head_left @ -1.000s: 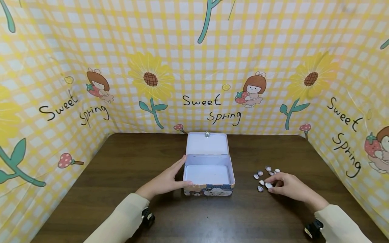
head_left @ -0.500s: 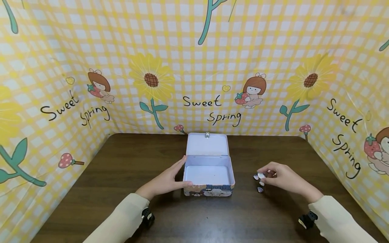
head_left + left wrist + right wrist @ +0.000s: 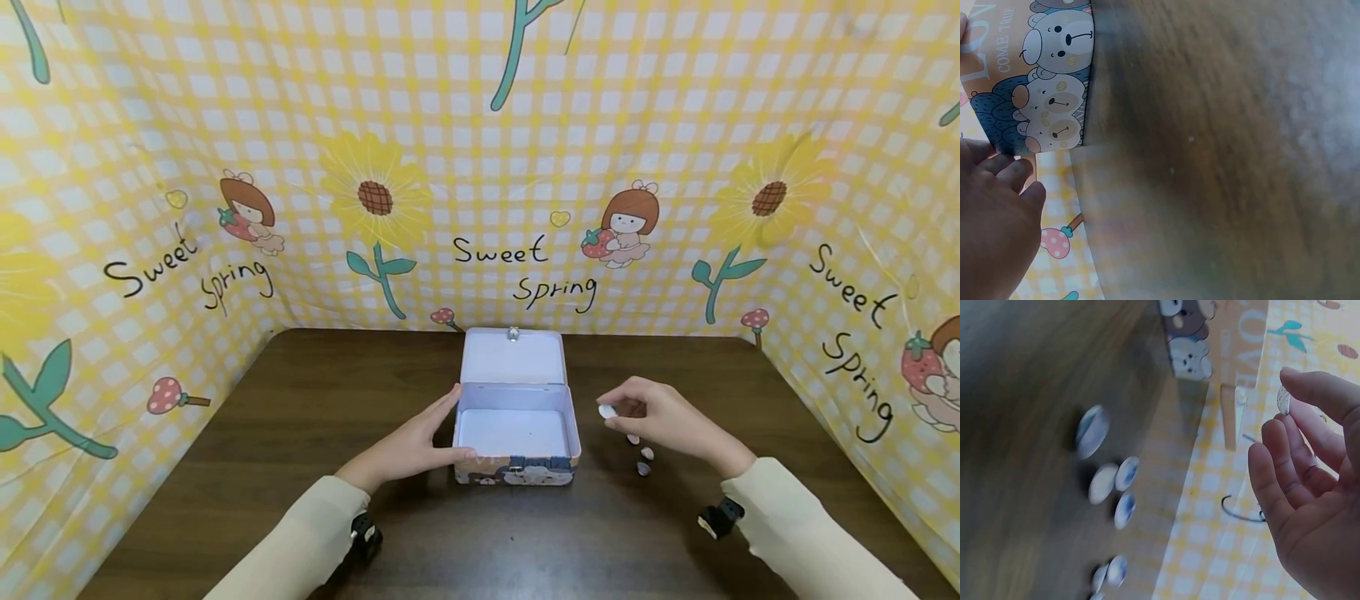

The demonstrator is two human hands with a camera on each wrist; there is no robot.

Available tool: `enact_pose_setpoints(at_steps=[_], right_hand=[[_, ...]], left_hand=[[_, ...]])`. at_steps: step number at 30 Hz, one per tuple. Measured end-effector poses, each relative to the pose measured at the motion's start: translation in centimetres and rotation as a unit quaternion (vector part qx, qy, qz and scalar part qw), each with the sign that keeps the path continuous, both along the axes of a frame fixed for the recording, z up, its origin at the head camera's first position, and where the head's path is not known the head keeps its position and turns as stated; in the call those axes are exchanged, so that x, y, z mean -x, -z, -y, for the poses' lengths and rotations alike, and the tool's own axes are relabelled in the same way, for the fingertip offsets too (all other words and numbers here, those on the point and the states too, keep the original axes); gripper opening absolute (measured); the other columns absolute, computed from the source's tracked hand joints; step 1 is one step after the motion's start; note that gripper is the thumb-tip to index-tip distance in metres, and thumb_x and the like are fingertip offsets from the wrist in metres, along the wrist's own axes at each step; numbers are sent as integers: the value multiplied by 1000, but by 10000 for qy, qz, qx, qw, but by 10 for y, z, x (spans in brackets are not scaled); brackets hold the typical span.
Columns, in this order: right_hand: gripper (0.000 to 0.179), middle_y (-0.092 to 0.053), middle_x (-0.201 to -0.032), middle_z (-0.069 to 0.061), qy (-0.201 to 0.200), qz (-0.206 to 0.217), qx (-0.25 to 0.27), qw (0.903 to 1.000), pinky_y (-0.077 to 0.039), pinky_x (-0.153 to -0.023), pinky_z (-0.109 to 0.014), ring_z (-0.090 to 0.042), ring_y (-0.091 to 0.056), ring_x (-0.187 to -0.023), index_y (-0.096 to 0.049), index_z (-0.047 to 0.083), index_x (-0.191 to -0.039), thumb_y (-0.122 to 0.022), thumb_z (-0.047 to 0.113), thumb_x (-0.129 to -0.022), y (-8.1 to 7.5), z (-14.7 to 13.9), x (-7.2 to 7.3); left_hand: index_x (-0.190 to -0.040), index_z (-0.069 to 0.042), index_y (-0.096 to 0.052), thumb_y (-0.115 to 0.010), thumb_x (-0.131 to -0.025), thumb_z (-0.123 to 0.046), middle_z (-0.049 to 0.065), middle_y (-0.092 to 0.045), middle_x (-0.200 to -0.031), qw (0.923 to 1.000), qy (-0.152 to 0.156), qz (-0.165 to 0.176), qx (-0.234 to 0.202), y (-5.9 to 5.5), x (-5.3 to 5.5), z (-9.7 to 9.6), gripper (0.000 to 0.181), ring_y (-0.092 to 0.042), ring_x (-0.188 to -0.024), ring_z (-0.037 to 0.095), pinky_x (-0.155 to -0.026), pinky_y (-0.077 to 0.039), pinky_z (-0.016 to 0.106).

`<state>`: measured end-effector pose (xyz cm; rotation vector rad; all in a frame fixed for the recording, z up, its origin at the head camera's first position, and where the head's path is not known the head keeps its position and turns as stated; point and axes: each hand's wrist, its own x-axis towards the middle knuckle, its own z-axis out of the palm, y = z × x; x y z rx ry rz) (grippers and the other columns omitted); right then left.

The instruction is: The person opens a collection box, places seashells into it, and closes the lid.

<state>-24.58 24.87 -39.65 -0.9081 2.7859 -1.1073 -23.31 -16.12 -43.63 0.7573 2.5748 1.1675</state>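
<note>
A hinged tin box [image 3: 517, 473] with printed cartoon bears stands on the table, its lid [image 3: 512, 358] raised and its pale inside bare. My left hand [image 3: 401, 450] grips the box's left side, thumb at the front rim and fingers toward the back corner. In the left wrist view, the left hand's fingers [image 3: 1016, 172] bend close against the printed wall. To the right of the box, my right hand [image 3: 667, 417] pinches a small white seashell [image 3: 607, 411] between thumb and index finger. The same view from the right wrist shows the shell [image 3: 1283, 400] edge-on at the fingertips.
Several loose seashells [image 3: 1092, 431] lie on the dark wooden table [image 3: 337, 367], right of the box. The right hand partly covers them in the head view. Yellow checked cloth [image 3: 480, 167] surrounds the table's back and sides.
The right hand has taken a shell from the group and moved it left and upward in view, toward the box. The left hand stays at the box.
</note>
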Motion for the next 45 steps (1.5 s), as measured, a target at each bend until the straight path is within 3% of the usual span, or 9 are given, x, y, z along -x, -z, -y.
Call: enact_pose_setpoints(at_steps=[8,19,25,34,45], right_hand=[[26,-63,-101,4,-218,-122,87,9997,-54,-74,-30,-12,-61,-86,-74,13,-117,-76,21,-92,-12,33,12],[25,-66,-102,-5,-647,-247,297,9972,-53,-72,-29,-15,-61,-84,-73,7,-115,-77,13,-91,-24,77,27],[26,-68,-106,-3,-872,-264,275,9955,-55,-76,-30,-15,-65,-88,-73,6,-115,-77,13,-91,-27,99,36],[24,-68,-113,-4,-1269,-201,-35,9917,-54,-78,-28,-15,-65,-89,-73,6,-115,-75,16,-92,-28,132,46],[24,-68,-113,-4,-1307,130,-393,9906,-54,-76,-26,-12,-64,-89,-74,6,-115,-75,15,-92,-27,159,50]], left_hand=[[-163,-23,-3,-72,-88,-56,-10,0,-165,10000,-77,27,-27,-1,0,-1,107,-9,-151,19,-115,-22,55],[-163,-23,-3,-73,-88,-55,-7,-1,-166,9999,-105,73,-41,0,-1,0,107,-10,-151,20,-115,-22,56],[-163,-26,-5,-74,-86,-56,-10,-3,-165,9997,-188,157,-59,0,0,0,108,-12,-150,21,-115,-24,56],[-163,-22,-7,-75,-86,-55,-1,-5,-167,9996,-219,173,-95,0,1,-1,108,-14,-150,23,-113,-25,58],[-163,-21,-7,-74,-87,-54,0,-6,-167,9997,-189,119,-101,2,1,-1,107,-14,-150,25,-113,-26,59]])
